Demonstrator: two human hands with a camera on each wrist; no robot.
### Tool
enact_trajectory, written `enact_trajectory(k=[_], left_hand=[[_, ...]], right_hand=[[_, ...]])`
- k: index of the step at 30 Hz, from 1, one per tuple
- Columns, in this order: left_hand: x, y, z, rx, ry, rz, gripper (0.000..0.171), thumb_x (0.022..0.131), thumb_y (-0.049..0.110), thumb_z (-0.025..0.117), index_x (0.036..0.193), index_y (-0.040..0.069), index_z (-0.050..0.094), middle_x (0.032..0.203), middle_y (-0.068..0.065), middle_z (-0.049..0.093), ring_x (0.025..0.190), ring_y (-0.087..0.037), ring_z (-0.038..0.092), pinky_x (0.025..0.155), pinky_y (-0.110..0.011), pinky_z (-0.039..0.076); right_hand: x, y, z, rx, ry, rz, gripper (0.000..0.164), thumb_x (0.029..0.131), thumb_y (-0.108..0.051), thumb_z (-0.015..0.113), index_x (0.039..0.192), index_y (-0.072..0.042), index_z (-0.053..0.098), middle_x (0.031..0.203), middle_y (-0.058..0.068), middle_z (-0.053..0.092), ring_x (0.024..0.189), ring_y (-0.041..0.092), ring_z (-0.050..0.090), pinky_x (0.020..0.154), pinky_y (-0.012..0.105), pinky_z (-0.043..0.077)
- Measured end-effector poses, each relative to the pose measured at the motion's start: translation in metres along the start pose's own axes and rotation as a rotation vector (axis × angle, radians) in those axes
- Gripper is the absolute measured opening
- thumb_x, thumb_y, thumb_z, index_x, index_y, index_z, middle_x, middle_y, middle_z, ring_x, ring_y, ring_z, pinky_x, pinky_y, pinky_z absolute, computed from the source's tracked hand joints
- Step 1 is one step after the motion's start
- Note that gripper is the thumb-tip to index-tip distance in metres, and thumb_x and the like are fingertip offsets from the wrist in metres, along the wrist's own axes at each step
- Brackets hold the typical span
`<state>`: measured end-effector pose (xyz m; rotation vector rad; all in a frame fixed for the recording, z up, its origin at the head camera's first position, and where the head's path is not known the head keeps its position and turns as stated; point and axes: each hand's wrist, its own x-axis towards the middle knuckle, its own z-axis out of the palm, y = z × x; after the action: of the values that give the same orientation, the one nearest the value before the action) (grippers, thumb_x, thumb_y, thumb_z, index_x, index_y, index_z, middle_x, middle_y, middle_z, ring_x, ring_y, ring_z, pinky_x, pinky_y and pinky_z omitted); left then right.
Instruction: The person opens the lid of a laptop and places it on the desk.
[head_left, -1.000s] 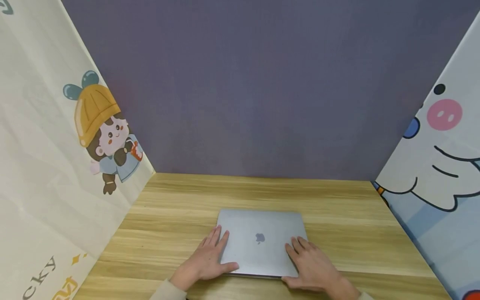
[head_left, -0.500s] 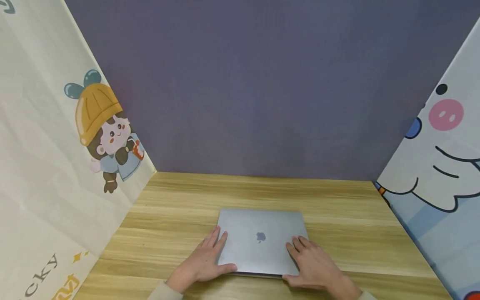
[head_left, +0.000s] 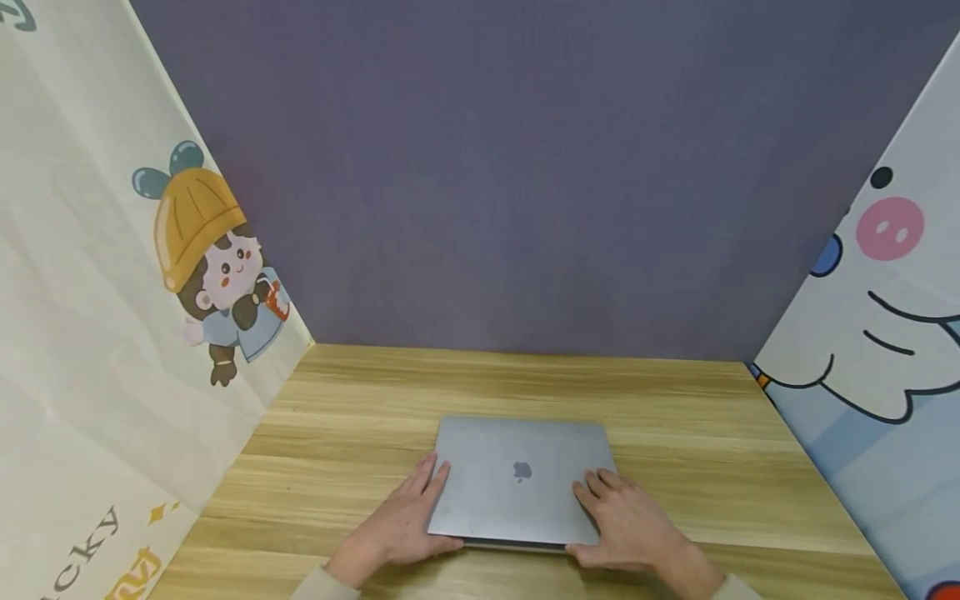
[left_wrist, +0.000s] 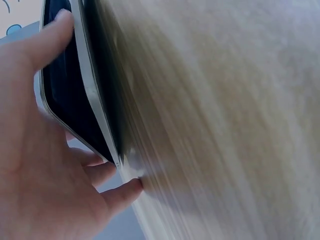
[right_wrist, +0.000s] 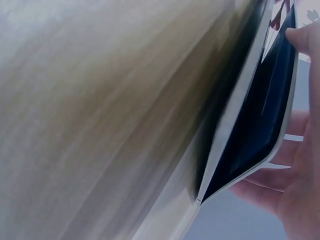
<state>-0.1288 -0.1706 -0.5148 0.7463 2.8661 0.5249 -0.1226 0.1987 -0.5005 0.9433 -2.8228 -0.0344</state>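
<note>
A grey laptop (head_left: pixel 517 500) with an apple logo lies on the wooden table. Both wrist views show its lid raised a little from the base, with the dark screen (right_wrist: pixel 265 115) facing down and the hinge side far off. At the near left corner my left hand (head_left: pixel 401 521) holds the lid, thumb (left_wrist: pixel 57 37) under its front edge and fingers along the left side; one fingertip reaches the table. My right hand (head_left: pixel 633 529) grips the near right corner, with bent fingers on top of the lid and the thumb at the front edge.
The wooden table (head_left: pixel 360 392) runs back to a plain purple-grey panel (head_left: pixel 525 183). On the left stands a white panel (head_left: pixel 82 333) with a cartoon child; on the right, a panel with a cartoon animal (head_left: pixel 885 275).
The laptop's front edge has come up slightly, and the dark gap below it is wider. My left thumb has slid off the lid's top to its front edge. The right hand has barely moved.
</note>
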Motion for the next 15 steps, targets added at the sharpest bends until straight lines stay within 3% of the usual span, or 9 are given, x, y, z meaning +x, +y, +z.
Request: enact_trajectory(k=[15], left_hand=[[-0.0012, -0.0025, 0.0015, 0.002, 0.046, 0.007, 0.118, 0.079, 0.069, 0.073, 0.158, -0.004, 0.025, 0.164, -0.028, 0.019, 0.150, -0.041, 0.025, 0.117, -0.053, 0.032]], right_hand=[[0.0031, 0.0027, -0.0070, 0.050, -0.021, 0.011, 0.087, 0.080, -0.081, 0.059, 0.122, -0.006, 0.072, 0.120, 0.019, 0.070, 0.111, 0.037, 0.065, 0.088, 0.050, 0.057]])
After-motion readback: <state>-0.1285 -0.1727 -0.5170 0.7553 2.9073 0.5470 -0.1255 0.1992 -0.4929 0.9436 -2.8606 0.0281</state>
